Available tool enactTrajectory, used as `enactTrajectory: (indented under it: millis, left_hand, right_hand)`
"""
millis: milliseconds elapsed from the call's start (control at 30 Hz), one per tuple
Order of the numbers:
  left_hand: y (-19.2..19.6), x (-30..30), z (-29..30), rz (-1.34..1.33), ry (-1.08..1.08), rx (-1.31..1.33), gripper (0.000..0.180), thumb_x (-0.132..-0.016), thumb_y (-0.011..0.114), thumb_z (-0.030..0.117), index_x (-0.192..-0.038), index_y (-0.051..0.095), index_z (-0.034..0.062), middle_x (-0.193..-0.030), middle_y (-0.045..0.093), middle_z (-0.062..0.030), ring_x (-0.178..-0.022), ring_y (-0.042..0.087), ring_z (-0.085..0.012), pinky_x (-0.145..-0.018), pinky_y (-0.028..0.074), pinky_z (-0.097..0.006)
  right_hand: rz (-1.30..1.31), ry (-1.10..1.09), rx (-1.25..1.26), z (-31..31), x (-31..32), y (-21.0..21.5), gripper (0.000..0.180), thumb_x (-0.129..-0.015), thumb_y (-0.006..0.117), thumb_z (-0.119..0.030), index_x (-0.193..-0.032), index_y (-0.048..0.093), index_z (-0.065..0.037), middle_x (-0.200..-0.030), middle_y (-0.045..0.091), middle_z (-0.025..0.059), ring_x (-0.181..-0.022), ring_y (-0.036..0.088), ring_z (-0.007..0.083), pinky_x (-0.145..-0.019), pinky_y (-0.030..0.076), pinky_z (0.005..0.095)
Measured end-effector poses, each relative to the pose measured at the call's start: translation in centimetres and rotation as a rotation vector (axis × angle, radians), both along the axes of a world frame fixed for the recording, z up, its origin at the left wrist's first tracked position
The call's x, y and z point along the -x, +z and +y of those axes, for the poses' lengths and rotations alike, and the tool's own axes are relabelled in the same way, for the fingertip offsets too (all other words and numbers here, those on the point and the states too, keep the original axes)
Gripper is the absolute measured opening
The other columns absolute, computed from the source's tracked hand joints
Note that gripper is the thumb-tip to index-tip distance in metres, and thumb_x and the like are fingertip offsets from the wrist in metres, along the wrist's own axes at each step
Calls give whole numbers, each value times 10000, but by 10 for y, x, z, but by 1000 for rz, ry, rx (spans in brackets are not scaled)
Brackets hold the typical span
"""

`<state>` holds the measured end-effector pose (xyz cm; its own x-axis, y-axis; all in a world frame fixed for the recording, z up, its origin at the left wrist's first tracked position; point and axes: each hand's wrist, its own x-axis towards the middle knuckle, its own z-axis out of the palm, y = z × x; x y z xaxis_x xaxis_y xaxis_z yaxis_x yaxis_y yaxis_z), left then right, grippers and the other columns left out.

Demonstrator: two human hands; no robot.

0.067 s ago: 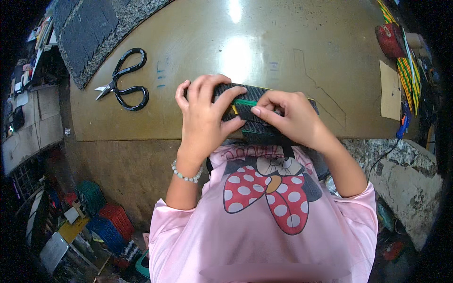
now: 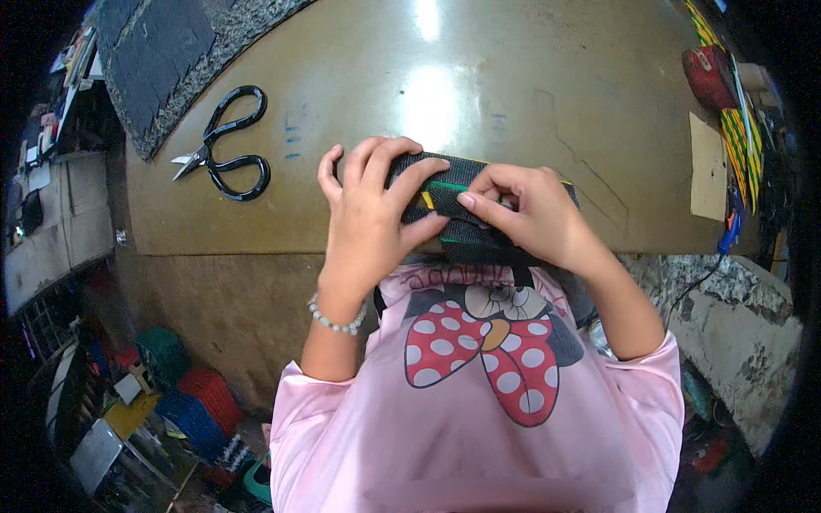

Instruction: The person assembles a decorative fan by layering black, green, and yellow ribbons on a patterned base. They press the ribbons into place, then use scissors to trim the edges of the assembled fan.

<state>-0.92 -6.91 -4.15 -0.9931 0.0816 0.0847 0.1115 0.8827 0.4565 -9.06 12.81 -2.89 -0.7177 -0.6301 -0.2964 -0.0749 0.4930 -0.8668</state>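
A black woven mesh piece (image 2: 466, 168) lies at the table's near edge, close to my body, partly covered by both hands. A narrow green strip (image 2: 450, 186) runs across it, and a short yellow strip (image 2: 428, 200) shows beside my left thumb. My left hand (image 2: 368, 201) steadies the left end of the mesh, its fingers curved over the far side and its thumb nearer me. With thumb and forefinger together, my right hand (image 2: 526, 205) pinches at the green strip's right end. Its other fingers are curled, hiding part of the mesh.
Black-handled scissors (image 2: 235, 141) lie to the left, near a dark rough slab (image 2: 171, 64). On the right are a cardboard strip (image 2: 708, 167), a red roll (image 2: 708, 75), yellow-green straps (image 2: 740, 154) and a blue tool with a cord (image 2: 730, 224). Stacked crates (image 2: 205, 402) stand lower left.
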Motion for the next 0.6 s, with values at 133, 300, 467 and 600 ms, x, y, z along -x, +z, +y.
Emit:
enactTrajectory:
  millis: [133,300,467,600]
  left_hand:
    - [6,-6,-13,23,114,37,423,-756,772,389,-1164,689,318,-1429,478,-20,-1419,297,-341,-1101,106,-688]
    - [-1,-9,-16,-1,121,19,414,-760,769,375,-1163,685,329,-1460,454,5,-1436,273,-340,-1101,75,-708]
    - [-2,-9,-16,2,120,32,416,-762,768,373,-1167,682,329,-1459,454,7,-1436,272,-338,-1104,73,-703]
    - [-2,-8,-16,2,119,24,404,-764,767,366,-1158,688,324,-1457,456,5,-1437,271,-337,-1106,61,-700]
  right_hand:
    - [20,62,-58,-2,2,8,235,-916,652,-220,-868,621,8,-701,629,203,-618,623,323,-581,472,398]
    - [136,143,-44,-10,0,21,225,-928,627,-190,-878,571,23,-725,615,247,-705,613,447,-600,468,462]
    - [129,123,-14,-17,5,5,173,-930,640,-147,-887,582,11,-685,601,150,-580,570,202,-565,446,321]
    - [63,99,8,-13,5,-2,189,-899,642,-132,-842,569,33,-730,619,251,-682,637,425,-599,489,426]
